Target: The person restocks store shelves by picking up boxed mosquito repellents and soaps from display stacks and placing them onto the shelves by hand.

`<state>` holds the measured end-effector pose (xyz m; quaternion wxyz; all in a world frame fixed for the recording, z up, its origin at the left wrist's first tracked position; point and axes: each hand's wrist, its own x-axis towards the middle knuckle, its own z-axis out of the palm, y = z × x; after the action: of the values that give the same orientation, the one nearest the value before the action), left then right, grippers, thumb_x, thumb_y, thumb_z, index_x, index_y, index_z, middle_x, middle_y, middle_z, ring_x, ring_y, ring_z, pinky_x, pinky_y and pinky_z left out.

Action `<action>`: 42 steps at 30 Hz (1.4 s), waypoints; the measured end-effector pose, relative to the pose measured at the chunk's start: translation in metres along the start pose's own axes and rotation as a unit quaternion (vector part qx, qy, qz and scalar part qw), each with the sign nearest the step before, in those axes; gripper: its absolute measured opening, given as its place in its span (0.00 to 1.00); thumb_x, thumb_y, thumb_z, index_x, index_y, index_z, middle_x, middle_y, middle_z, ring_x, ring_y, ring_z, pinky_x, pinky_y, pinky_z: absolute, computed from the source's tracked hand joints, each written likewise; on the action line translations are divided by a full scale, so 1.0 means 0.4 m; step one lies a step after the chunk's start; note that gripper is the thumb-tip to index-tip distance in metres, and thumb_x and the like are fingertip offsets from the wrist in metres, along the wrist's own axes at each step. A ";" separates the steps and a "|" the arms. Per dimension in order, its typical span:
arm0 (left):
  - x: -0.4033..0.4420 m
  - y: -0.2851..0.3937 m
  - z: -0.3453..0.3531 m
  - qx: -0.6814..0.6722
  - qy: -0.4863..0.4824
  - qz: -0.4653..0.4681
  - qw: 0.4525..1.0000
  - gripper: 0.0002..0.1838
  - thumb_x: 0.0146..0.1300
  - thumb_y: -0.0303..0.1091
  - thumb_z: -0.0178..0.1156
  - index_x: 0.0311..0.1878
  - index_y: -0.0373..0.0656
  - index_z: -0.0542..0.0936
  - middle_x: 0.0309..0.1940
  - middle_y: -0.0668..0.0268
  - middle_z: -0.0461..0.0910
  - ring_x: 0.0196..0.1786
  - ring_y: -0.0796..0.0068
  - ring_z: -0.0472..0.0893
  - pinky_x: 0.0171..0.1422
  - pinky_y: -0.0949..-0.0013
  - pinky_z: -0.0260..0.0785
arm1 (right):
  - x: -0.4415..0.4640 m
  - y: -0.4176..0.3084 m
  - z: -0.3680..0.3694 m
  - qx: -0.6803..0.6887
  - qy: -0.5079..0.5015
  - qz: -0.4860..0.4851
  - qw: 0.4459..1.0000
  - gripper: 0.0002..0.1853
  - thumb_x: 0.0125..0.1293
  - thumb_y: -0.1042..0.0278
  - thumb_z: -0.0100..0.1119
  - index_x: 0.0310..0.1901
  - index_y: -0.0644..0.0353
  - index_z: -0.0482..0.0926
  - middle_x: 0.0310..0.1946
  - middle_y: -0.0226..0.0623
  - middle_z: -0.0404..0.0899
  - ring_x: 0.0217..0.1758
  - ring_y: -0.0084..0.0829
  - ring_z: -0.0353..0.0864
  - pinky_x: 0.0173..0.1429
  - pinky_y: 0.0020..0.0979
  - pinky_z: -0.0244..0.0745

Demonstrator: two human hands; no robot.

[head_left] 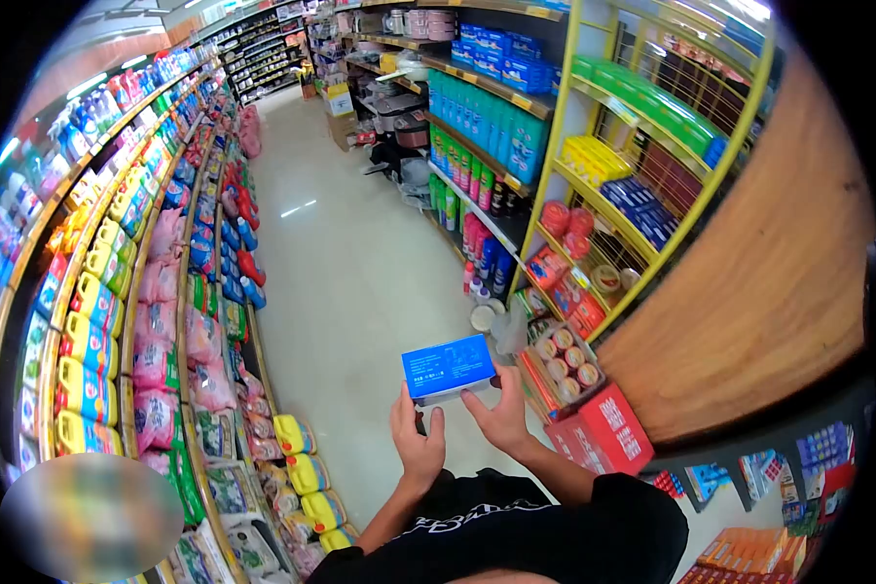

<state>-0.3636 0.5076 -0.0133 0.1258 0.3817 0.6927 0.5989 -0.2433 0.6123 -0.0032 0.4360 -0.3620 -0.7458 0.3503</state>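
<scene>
A blue box (448, 364) with white print is held out in front of my body, over the aisle floor. My left hand (419, 440) grips its left side, the thumb pointing up along the near edge. On the right side, my right hand (496, 411) closes around the box with its thumb at the near edge. The box is tilted so its printed blue face is toward me, with a paler side below. The fingers behind it are partly hidden.
Long shelves of bottles (95, 304) and bagged goods line the left. On the right stand a yellow wire rack (652, 282) and shelves of blue packs (487, 127). A red carton (613, 428) and a box of round tins (566, 365) sit low at right. The pale floor (331, 243) runs between.
</scene>
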 end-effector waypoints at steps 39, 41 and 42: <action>2.240 0.237 1.207 -0.346 -0.374 0.306 0.804 0.38 0.69 0.24 0.60 0.77 0.35 0.52 0.72 0.43 0.64 0.76 0.54 0.65 0.80 0.55 0.57 | 2.130 0.451 -0.133 -0.105 0.473 -0.174 0.857 0.29 0.64 0.73 0.66 0.68 0.66 0.73 0.64 0.45 0.72 0.66 0.36 0.76 0.70 0.36 0.72; 2.290 0.258 1.287 -0.359 -0.386 0.308 0.792 0.37 0.69 0.24 0.60 0.76 0.34 0.53 0.72 0.42 0.63 0.76 0.53 0.65 0.80 0.54 0.57 | 2.178 0.475 -0.173 -0.127 0.471 -0.167 0.857 0.30 0.64 0.73 0.66 0.68 0.64 0.73 0.63 0.45 0.72 0.65 0.36 0.76 0.69 0.37 0.74; 2.305 0.262 1.328 -0.356 -0.385 0.323 0.788 0.34 0.69 0.23 0.59 0.74 0.32 0.55 0.72 0.42 0.63 0.76 0.52 0.65 0.80 0.54 0.57 | 2.197 0.479 -0.184 -0.151 0.474 -0.131 0.858 0.30 0.64 0.71 0.67 0.68 0.63 0.73 0.61 0.46 0.74 0.62 0.36 0.78 0.68 0.36 0.75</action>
<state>-0.6128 1.5228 0.2112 0.3083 0.7102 0.1613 0.6120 -0.4461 1.4646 0.2126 0.7182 -0.4450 -0.5334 -0.0407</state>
